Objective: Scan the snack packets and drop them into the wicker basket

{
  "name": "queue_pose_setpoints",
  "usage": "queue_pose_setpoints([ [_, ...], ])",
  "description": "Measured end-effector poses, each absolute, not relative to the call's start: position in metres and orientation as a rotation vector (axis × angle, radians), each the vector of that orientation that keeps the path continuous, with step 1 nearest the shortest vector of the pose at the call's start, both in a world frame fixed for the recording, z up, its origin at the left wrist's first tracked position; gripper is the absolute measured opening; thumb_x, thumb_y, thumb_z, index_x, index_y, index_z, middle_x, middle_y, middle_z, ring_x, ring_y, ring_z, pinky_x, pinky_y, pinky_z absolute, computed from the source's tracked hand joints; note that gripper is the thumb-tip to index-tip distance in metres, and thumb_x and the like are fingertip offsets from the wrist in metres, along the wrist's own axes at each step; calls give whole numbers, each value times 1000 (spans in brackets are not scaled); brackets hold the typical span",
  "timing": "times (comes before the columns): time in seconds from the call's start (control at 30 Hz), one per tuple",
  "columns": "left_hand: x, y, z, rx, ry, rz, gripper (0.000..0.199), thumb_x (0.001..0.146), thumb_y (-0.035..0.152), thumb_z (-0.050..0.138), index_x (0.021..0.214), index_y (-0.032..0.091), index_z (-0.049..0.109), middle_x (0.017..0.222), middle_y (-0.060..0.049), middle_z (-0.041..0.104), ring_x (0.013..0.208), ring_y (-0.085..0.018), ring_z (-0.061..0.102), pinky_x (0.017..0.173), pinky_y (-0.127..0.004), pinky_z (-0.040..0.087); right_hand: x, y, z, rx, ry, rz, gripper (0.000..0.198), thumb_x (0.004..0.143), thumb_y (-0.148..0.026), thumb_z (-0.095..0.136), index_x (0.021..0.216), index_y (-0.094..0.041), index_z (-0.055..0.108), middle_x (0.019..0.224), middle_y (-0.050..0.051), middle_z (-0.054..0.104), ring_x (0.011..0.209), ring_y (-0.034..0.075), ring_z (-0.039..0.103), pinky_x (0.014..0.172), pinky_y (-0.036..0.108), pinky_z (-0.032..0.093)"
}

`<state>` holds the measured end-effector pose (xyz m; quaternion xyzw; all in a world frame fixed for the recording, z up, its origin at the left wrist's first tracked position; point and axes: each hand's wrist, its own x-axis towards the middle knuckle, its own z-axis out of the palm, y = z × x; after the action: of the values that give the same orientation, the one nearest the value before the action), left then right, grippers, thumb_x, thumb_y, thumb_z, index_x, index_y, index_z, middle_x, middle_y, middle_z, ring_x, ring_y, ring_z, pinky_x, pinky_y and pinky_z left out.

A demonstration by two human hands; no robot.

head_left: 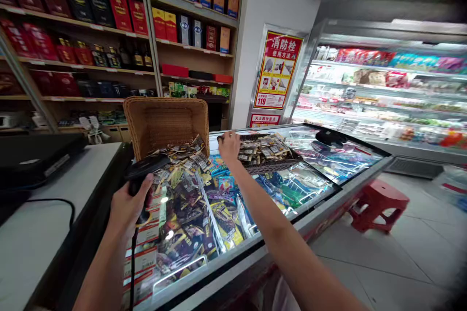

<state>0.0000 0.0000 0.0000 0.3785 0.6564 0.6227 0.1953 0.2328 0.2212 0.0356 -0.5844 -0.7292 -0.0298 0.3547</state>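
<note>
My left hand (127, 201) is wrapped around the handle of a black barcode scanner (146, 167), whose cord hangs below. My right hand (229, 146) is closed on the far left rim of a dark wicker basket (272, 167); its fingertips are partly hidden. Many small packets (268, 148) fill that basket, which rests on the glass top of a chest freezer (255, 252). To its left, a tan wicker basket (166, 121) lies tipped toward me, with similar packets (182, 160) spilling onto the glass. Wrapped frozen goods (189, 233) show through the glass.
On the left stands a white counter (98, 165) with a black device (40, 160). Shelves of boxed bottles (120, 12) line the back wall. A red stool (381, 204) stands on the floor at right, before a lit refrigerated display (383, 82). A black object (330, 137) lies on the freezer's far end.
</note>
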Motion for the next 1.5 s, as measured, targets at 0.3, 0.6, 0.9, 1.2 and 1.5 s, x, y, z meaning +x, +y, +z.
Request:
queue_pose_setpoints([
  [0.3, 23, -2, 6, 1090, 1687, 1722, 54, 67, 69, 81, 72, 20, 60, 59, 3, 59, 46, -12, 50, 43, -24, 38, 168, 197, -40, -1636, -2079, 438, 60, 85, -44, 79, 130, -12, 56, 136, 24, 63, 135, 40, 52, 106, 47, 45],
  [0.6, 36, -1, 4, 1170, 1578, 1722, 49, 73, 63, 81, 74, 20, 57, 56, 4, 57, 43, -10, 48, 41, -23, 36, 213, 180, -33, -934, -1372, 1106, 43, 67, -38, 81, 102, -22, 63, 89, -2, 66, 74, 16, 61, 70, 28, 51],
  [0.9, 38, -5, 6, 1330, 1514, 1584, 47, 78, 62, 78, 73, 19, 59, 58, 3, 58, 45, -9, 49, 43, -22, 36, 230, 161, -30, -718, -961, 1149, 37, 65, -42, 84, 89, -16, 74, 87, 5, 76, 87, 19, 67, 84, 33, 54],
  [1.2, 46, -12, 19, 1553, 1465, 1215, 46, 75, 56, 81, 60, 21, 55, 45, 4, 51, 43, -10, 44, 44, -23, 36, 250, 155, -7, -769, -933, 1158, 49, 74, -56, 78, 102, -16, 76, 92, 4, 74, 70, 13, 55, 54, 24, 40],
  [1.5, 33, -5, 4, 1561, 1532, 1201, 43, 74, 58, 79, 65, 21, 58, 47, 4, 51, 44, -12, 43, 45, -24, 36, 254, 166, -14, -778, -901, 1265, 40, 71, -51, 80, 96, -20, 76, 96, 3, 73, 67, 13, 51, 49, 25, 33],
])
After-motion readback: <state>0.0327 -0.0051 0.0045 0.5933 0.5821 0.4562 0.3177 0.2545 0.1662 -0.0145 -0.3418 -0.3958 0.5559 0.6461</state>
